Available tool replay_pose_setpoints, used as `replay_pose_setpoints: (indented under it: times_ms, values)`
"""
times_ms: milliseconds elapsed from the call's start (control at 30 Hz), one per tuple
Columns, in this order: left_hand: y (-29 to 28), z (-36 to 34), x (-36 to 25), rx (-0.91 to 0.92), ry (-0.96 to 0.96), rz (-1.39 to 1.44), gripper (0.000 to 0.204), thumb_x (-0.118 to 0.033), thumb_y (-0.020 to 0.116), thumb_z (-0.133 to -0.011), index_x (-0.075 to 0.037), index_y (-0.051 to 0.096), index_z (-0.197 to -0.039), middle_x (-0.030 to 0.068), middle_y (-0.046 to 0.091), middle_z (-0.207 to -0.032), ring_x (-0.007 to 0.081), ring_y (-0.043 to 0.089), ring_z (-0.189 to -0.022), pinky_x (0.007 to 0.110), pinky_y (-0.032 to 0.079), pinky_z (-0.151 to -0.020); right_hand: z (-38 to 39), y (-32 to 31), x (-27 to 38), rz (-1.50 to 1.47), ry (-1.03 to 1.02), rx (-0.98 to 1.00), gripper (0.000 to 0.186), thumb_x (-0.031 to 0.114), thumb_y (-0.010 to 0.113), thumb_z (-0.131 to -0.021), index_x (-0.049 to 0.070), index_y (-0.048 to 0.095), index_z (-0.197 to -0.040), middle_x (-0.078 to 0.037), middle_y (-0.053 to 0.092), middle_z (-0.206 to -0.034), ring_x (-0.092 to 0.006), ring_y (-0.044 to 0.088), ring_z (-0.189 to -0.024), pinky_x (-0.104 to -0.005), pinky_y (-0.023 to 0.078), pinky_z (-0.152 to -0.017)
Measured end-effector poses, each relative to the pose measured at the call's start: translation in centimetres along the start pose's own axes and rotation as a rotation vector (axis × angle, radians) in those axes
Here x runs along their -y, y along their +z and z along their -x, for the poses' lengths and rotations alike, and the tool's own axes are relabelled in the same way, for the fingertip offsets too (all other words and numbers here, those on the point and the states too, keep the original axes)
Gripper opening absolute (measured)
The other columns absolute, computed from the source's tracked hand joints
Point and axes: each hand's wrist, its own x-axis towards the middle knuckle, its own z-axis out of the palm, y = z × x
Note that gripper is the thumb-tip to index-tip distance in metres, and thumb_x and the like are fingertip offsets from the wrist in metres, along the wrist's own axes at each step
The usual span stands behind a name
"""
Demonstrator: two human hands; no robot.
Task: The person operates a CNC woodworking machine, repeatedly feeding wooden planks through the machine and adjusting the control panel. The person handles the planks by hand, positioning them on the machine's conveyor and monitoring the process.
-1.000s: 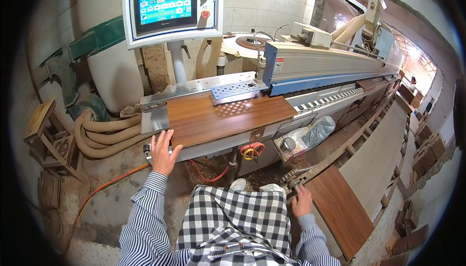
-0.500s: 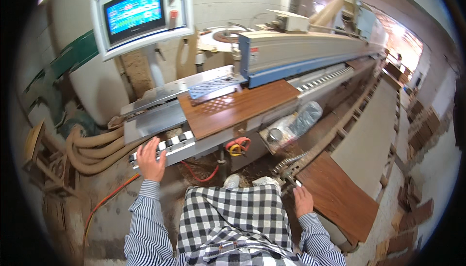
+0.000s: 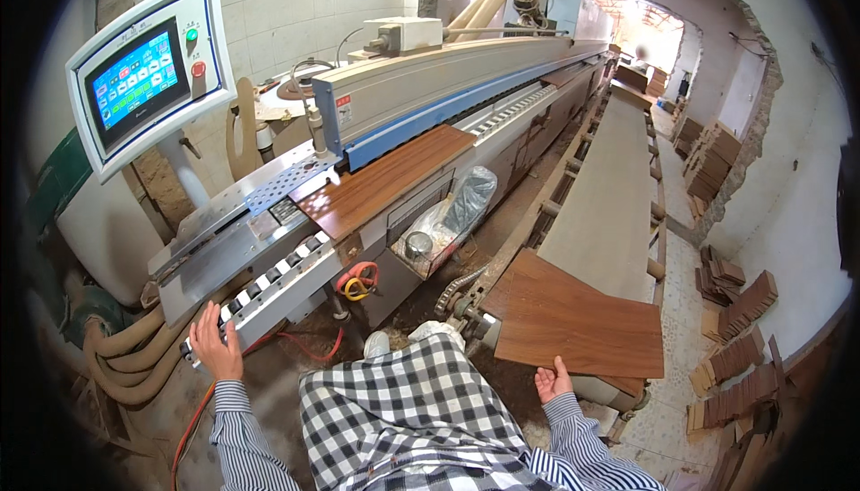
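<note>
My left hand lies at the near end of a roller rail, its fingers stretched out and holding nothing. Farther along that rail, a glossy brown wood-grain panel lies flat on the long machine, its far side against the blue-edged beam. My right hand is open, palm partly upward with the thumb raised, at the near edge of another brown panel. Whether its fingers touch that panel I cannot tell. This second panel rests askew on a greyish-brown conveyor belt.
A control screen stands at the left above thick hoses. A wire basket with a plastic bag hangs from the machine's side. Below it are coiled red and yellow hoses. Stacked brown boards line the right wall.
The view has swung to the right. The panel on the machine has slid farther along, baring more rollers. My right hand has come to the near edge of the conveyor panel; my left stays at the rail.
</note>
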Motion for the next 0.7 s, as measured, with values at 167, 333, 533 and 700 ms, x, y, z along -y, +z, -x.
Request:
replay_pose_setpoints:
  times_ms: [167, 333, 533, 700]
  values:
    - [-0.1, 0.3, 0.1, 0.006, -0.011, -0.001, 0.039, -0.027, 0.055, -0.093, -0.007, 0.056, -0.126, 0.0082, 0.055, -0.136, 0.0229, 0.048, -0.126, 0.044, 0.023, -0.112, 2.0, -0.6, -0.6, 0.002, 0.139, 0.243, 0.021, 0.026, 0.064, -0.091, 0.006, 0.057, -0.095, -0.015, 0.068, -0.079, -0.0249, 0.066, -0.074, -0.0387, 0.056, -0.069]
    - [-0.2, 0.1, 0.2, 0.020, -0.010, 0.001, 0.039, -0.024, 0.055, -0.092, -0.006, 0.056, -0.127, 0.0083, 0.054, -0.136, 0.0228, 0.047, -0.127, 0.043, 0.023, -0.113, 7.4, -0.2, -3.5, 0.119, 0.459, 0.448, 0.032, 0.019, 0.059, -0.094, -0.002, 0.053, -0.117, -0.026, 0.065, -0.107, -0.0317, 0.065, -0.099, -0.0440, 0.053, -0.088]
    - [-0.3, 0.0, 0.2, 0.045, -0.017, 0.016, 0.041, -0.024, 0.055, -0.092, -0.006, 0.054, -0.128, 0.0091, 0.054, -0.136, 0.0232, 0.046, -0.128, 0.043, 0.022, -0.113, 8.1, -3.5, -1.0, -0.090, 0.201, 0.276, 0.048, 0.024, 0.067, -0.086, 0.005, 0.051, -0.127, -0.014, 0.063, -0.118, -0.0316, 0.061, -0.108, -0.0429, 0.051, -0.092]
    - [-1.4, -0.2, -0.1, 0.097, -0.032, 0.053, 0.042, -0.024, 0.054, -0.092, -0.006, 0.053, -0.130, 0.0106, 0.052, -0.138, 0.0245, 0.045, -0.129, 0.044, 0.020, -0.114, 7.4, -4.5, 2.1, -0.043, -0.034, 0.347, 0.051, 0.011, 0.069, -0.081, 0.008, 0.050, -0.128, -0.009, 0.060, -0.123, -0.0271, 0.056, -0.115, -0.0456, 0.045, -0.100]
